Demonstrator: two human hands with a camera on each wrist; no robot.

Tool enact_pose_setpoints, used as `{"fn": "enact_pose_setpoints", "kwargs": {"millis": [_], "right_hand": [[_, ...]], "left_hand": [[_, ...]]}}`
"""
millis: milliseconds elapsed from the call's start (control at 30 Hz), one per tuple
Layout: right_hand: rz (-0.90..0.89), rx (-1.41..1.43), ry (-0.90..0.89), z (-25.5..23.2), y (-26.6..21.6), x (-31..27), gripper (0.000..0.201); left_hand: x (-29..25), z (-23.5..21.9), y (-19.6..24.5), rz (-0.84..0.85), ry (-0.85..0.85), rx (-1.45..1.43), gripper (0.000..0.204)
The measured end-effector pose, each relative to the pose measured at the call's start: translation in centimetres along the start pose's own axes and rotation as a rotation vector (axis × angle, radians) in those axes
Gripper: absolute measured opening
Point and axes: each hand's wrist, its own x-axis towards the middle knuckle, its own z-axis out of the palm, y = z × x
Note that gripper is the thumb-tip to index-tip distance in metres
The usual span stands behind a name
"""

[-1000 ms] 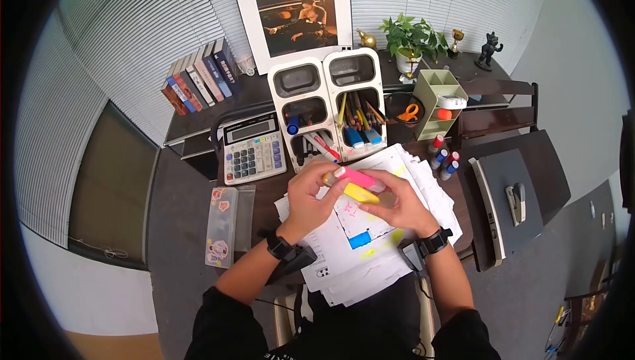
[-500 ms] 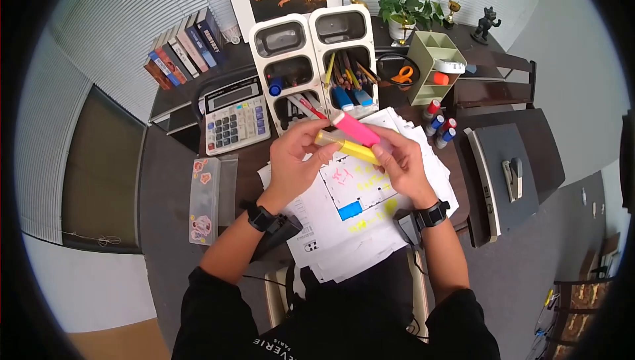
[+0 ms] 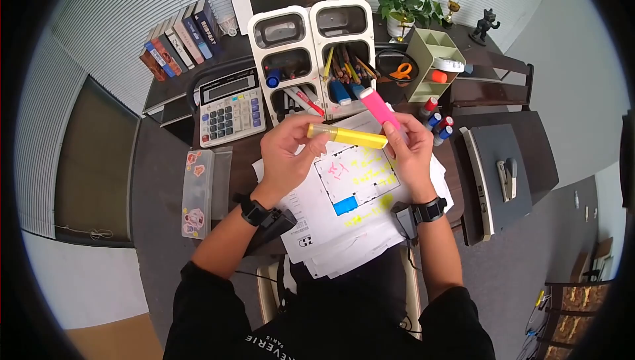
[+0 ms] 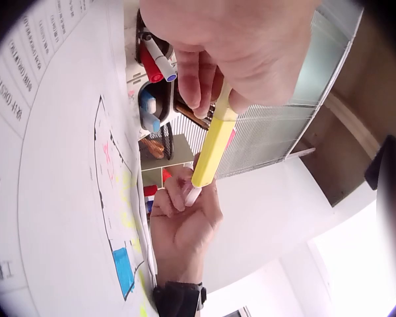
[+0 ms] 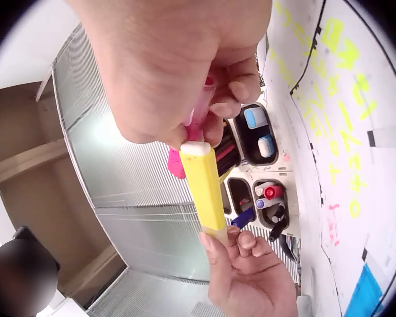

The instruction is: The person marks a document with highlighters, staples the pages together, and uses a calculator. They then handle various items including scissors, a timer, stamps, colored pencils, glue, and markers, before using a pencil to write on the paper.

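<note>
My left hand pinches a yellow highlighter by its see-through end between thumb and fingers. The highlighter lies nearly level over the papers, its far end reaching toward my right hand. That hand grips a pink highlighter, whose pale tip end points up and to the left. From the right wrist, the yellow highlighter overlaps the pink one close below the right fingertips. Beneath both hands is a stack of papers; the top sheet carries a floor plan with a blue block and yellow and pink marks.
Behind the hands stands a white pen organizer with pens and pencils. A calculator and a stickered clear case are to the left. To the right are several capped red and blue bottles, a green holder and a stapler.
The two highlighters, close together before, have moved apart. The pink one has swung more upright toward the right, while the yellow one has levelled out in the left hand. The head view has tilted down.
</note>
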Motion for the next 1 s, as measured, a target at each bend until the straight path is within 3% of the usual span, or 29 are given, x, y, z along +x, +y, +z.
{"fn": "enact_pose_setpoints", "kwargs": {"millis": [300,567,700,767,900,1000], "right_hand": [[0.025,-0.065,-0.081,-0.1,-0.4,-0.5,0.023],[-0.110,0.127,-0.314,-0.8,0.0,-0.2,0.033],[-0.016,0.018,-0.255,-0.5,-0.6,-0.1,0.031],[-0.056,-0.068,-0.070,0.3,-0.5,-0.1,0.028],[-0.027,0.010,-0.048,0.7,-0.8,-0.3,0.028],[-0.064,-0.045,-0.131,0.9,-0.6,-0.2,0.028]], "left_hand": [[0.0,-0.4,0.0,-0.009,0.047,-0.052,0.028],[-0.1,-0.3,0.0,-0.021,0.041,-0.028,0.028],[0.0,-0.3,-0.3,0.004,0.045,-0.018,0.027],[-0.1,-0.4,-0.4,0.017,0.054,-0.015,0.028],[-0.1,-0.2,-0.1,-0.013,0.029,-0.048,0.027],[0.0,-0.2,-0.3,-0.071,0.016,-0.092,0.028]]}}
